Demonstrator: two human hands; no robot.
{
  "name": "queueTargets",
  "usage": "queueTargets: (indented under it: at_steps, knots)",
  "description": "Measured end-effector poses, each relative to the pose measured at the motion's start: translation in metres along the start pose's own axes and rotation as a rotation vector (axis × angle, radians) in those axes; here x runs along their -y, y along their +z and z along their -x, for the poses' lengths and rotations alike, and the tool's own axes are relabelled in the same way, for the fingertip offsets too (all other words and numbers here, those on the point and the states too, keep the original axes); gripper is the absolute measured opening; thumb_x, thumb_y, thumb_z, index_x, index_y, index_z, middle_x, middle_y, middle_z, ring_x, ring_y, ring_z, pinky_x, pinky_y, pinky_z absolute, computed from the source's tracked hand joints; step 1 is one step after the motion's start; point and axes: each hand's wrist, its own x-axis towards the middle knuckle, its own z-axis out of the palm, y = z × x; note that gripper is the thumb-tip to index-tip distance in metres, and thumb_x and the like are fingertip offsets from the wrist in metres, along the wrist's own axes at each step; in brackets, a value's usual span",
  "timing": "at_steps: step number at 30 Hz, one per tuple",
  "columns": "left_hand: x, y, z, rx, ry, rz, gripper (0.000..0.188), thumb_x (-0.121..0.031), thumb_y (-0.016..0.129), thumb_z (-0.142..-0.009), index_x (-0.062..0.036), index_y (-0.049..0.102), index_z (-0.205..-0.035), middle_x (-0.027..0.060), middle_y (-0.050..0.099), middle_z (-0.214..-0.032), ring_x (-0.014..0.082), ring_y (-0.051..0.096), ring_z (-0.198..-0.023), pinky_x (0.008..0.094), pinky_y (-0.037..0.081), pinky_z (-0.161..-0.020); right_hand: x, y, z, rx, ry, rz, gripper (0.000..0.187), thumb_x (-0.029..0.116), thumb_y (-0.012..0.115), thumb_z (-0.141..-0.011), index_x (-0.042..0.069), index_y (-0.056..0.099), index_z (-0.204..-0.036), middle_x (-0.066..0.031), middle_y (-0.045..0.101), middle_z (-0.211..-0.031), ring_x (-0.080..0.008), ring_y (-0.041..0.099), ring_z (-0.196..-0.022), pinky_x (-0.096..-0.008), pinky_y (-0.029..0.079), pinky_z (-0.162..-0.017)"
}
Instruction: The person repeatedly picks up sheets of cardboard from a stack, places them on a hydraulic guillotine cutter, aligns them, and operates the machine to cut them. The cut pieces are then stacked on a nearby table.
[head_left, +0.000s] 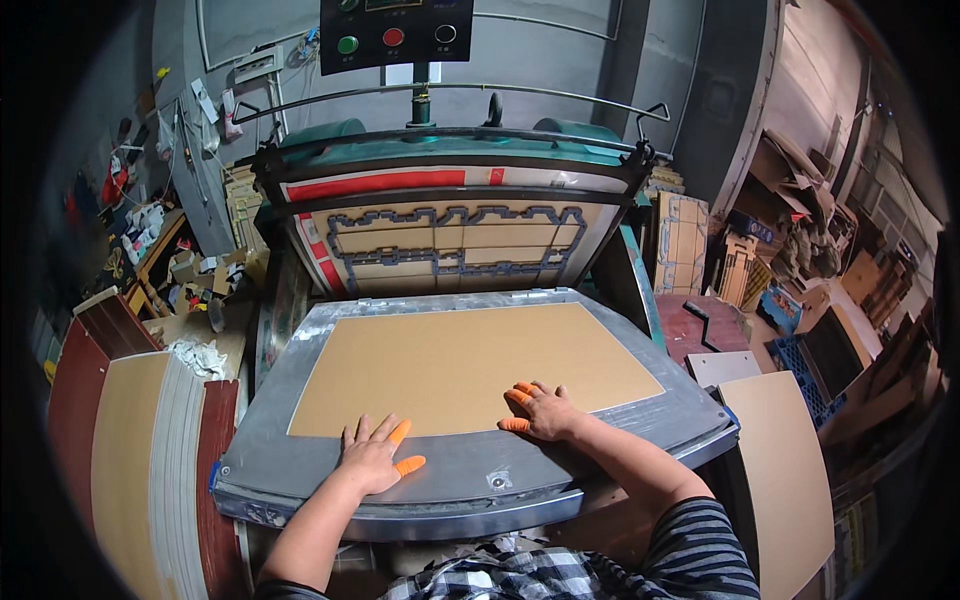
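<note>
Brown sheet: the sheet [470, 360] lies flat on the grey press bed [440, 485], its near edge partly covered by the hands.
Left hand: the left hand [372, 458] is spread, fingertips at the sheet's near edge, palm over bare metal; orange covers sit on thumb and index finger.
Right hand: the right hand [545, 412] is open on the sheet near its right front, thumb held out; its underside is hidden.
Die board: the board [460, 238] with dark raised outlines leans behind the bed, its sides framed by the press.
Control panel: the panel [420, 55] is cut off by the upper edge.
Left stack: the stack [125, 440] runs out of view below.
Far left: dim clutter, hard to make out.
</note>
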Motion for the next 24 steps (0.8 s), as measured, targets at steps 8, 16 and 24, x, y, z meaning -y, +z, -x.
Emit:
queueTargets:
  at_steps: [8,16,24]
  knots:
    - [-0.005,0.009,-0.005,-0.035,0.112,0.051,0.078,-0.07,0.039,-0.087,-0.0206,0.034,-0.147,0.0042,0.024,-0.156,0.038,0.016,-0.143,0.0605,0.009,-0.112,0.031,-0.067,-0.022,0.362,0.075,0.036,0.088,0.078,0.037,-0.083,0.016,0.035,-0.145,-0.0177,0.031,-0.15,-0.0349,0.033,-0.137,-0.0563,0.026,-0.107]
    - [0.001,0.017,-0.008,-0.024,0.074,-0.017,0.081,-0.075,0.036,-0.085,-0.0259,0.028,-0.149,0.0053,0.021,-0.157,0.036,0.01,-0.145,0.0607,0.008,-0.112,0.081,-0.269,-0.154,-1.009,-0.276,0.039,0.074,0.024,0.072,-0.08,0.009,0.035,-0.142,-0.0246,0.041,-0.139,-0.0417,0.052,-0.117,-0.045,0.048,-0.094]
    - [-0.012,0.014,-0.013,-0.071,0.144,-0.07,0.081,-0.072,0.037,-0.084,-0.0182,0.035,-0.145,0.003,0.031,-0.15,0.0391,0.029,-0.134,0.0605,0.022,-0.108,0.101,-0.385,-0.215,-0.992,0.23,0.472,0.064,0.014,0.055,-0.082,0.021,0.04,-0.144,-0.0167,0.038,-0.143,-0.0331,0.046,-0.124,-0.0475,0.042,-0.093]
